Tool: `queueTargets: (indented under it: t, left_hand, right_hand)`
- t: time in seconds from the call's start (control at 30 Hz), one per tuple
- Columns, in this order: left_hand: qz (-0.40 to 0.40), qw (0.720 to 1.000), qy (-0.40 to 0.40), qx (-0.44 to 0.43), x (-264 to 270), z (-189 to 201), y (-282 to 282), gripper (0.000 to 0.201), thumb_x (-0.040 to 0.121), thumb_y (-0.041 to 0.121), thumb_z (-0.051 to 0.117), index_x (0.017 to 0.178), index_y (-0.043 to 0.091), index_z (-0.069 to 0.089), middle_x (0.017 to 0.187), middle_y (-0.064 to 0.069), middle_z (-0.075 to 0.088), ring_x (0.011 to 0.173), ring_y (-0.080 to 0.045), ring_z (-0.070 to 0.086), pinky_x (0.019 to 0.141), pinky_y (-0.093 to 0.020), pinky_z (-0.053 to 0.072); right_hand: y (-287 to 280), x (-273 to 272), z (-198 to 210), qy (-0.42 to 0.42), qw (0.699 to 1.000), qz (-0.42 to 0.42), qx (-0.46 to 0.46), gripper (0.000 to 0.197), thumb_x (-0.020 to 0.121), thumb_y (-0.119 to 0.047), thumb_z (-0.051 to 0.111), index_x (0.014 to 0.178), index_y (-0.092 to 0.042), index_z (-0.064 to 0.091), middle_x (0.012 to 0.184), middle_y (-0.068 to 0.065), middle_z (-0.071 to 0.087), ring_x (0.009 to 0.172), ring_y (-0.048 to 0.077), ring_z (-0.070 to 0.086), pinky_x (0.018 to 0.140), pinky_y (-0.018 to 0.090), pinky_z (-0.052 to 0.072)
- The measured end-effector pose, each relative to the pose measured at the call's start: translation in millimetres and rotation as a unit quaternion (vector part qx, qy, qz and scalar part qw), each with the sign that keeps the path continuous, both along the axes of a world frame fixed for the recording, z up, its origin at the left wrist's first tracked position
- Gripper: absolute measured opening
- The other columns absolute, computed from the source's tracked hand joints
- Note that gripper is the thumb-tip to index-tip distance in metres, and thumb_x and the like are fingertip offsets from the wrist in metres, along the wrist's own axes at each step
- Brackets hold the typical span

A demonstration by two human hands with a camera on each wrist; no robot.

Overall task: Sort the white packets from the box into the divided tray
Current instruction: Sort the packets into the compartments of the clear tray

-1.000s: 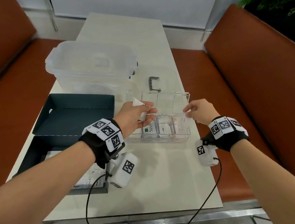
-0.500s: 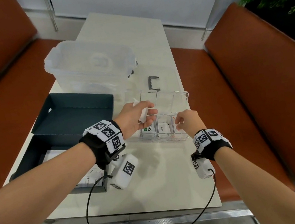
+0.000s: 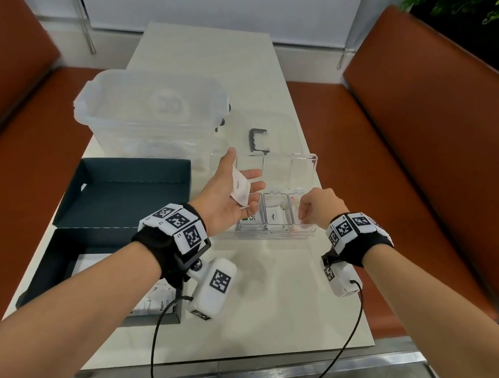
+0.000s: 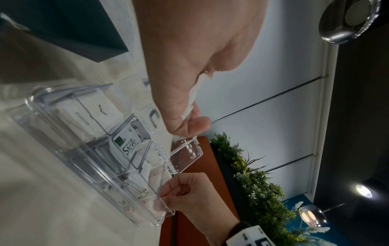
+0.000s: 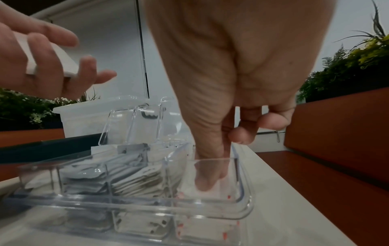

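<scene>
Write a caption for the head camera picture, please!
Left hand holds white packets above the clear divided tray; right hand reaches into it.

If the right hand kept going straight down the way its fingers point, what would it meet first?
Most likely the packets lying in the rightmost compartment of the divided tray: the right hand already has its fingertips dipped inside it. Whether they already touch is unclear.

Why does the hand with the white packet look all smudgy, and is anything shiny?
Right wrist view: the left hand and its packet are smeared by motion blur. Head view: the table shines with pale glare. Left wrist view: the clear tray glints at its edges, and a lamp flares.
</scene>
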State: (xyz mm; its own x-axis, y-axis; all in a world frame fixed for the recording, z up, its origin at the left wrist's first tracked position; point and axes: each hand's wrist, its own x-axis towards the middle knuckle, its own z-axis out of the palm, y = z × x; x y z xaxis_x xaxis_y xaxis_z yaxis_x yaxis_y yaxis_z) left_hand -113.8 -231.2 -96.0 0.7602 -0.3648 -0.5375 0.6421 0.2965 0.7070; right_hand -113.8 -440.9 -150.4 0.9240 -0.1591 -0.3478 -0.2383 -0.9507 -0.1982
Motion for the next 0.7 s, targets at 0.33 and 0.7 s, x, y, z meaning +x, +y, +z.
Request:
queueTargets:
  t: [0.33, 0.7]
  left_hand:
    - [-0.071, 0.996, 0.034, -0.039, 1, 4, 11, 0.061, 0.094, 0.056, 0.038, 0.12, 0.003, 0.055, 0.074, -0.006, 0.05, 0.056, -0.013, 0.038, 0.057, -0.023, 0.037]
    - [-0.08, 0.984, -0.151, 0.047, 6, 11, 24, 0.054, 0.093, 0.052, 0.053, 0.125, 0.008, 0.057, 0.106, -0.008, 0.063, 0.078, -0.014, 0.062, 0.072, -0.026, 0.054]
  right_hand:
    - [27, -7, 52, -0.197, 0.959, 0.074, 0.19, 0.018, 0.085, -0.023, 0.07, 0.103, -0.025, 0.068, 0.088, -0.007, 0.066, 0.071, -0.002, 0.058, 0.061, 0.003, 0.041]
    - [85, 10, 83, -0.265, 0.864, -0.001, 0.428, 0.008, 0.084, -0.015, 0.07, 0.077, -0.018, 0.069, 0.062, -0.002, 0.065, 0.051, 0.009, 0.057, 0.053, 0.021, 0.045]
